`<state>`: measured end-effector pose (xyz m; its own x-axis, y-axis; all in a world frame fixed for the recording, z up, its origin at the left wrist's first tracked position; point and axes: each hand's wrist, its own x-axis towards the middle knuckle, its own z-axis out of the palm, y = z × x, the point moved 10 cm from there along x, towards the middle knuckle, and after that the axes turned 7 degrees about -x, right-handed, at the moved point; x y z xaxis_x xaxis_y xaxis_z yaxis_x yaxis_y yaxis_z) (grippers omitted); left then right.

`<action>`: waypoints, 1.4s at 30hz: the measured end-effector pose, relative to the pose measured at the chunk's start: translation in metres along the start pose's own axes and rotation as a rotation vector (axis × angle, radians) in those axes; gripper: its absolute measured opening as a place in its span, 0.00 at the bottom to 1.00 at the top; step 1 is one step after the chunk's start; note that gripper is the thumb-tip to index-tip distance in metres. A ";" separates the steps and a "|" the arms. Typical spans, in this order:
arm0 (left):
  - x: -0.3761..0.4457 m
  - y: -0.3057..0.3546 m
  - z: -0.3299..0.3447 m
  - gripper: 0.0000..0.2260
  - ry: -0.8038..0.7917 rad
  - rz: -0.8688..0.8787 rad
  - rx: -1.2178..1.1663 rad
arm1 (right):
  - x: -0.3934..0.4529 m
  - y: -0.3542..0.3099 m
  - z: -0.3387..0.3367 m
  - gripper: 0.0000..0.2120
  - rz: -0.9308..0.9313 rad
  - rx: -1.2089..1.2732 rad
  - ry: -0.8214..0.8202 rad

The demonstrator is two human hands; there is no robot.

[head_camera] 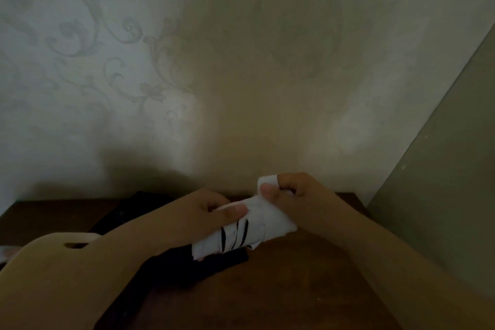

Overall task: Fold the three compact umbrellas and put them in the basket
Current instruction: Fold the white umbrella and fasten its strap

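The wooden table (308, 284) is the landmark here: it stands against a patterned wall (187, 61) and carries everything else. At its left edge sits a pale basket (53, 262) with a slot handle, the left forearm crossing in front of it, so it is probably kept near for dropping the umbrellas in. Dark fabric (214, 265), likely another umbrella though too dim to tell, lies on the table near the middle, under the hands, and a further dark shape (128, 211) lies toward the table's back edge.

Above the table's middle, both hands hold up the white umbrella (254, 228) with black stripes, a tight bundle tilted up to the right, seemingly so its cloth can be wrapped.

The left hand (203, 211) curls round the lower, striped part, thumb pressed on top, apparently to keep the folds from springing loose. The right hand (297, 193) pinches the upper end, white cloth sticking out past the thumb and curled fingers (288, 182), probably to twist or cinch it.
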<state>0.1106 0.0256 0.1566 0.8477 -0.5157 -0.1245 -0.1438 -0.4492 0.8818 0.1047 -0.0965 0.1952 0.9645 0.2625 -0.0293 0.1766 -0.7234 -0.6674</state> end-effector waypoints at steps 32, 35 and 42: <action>0.009 0.023 -0.016 0.23 -0.155 0.120 0.283 | 0.000 0.000 0.004 0.06 -0.116 0.135 -0.023; 0.008 0.025 -0.012 0.21 -0.158 0.151 0.193 | -0.002 0.000 0.002 0.06 -0.131 0.145 -0.021; -0.003 0.053 -0.013 0.20 0.179 0.315 0.622 | 0.005 0.013 -0.020 0.10 0.040 0.195 0.053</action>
<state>0.1068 0.0129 0.2092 0.7808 -0.5860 0.2165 -0.6146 -0.6582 0.4348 0.1160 -0.1170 0.2012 0.9798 0.1987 -0.0228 0.1018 -0.5938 -0.7981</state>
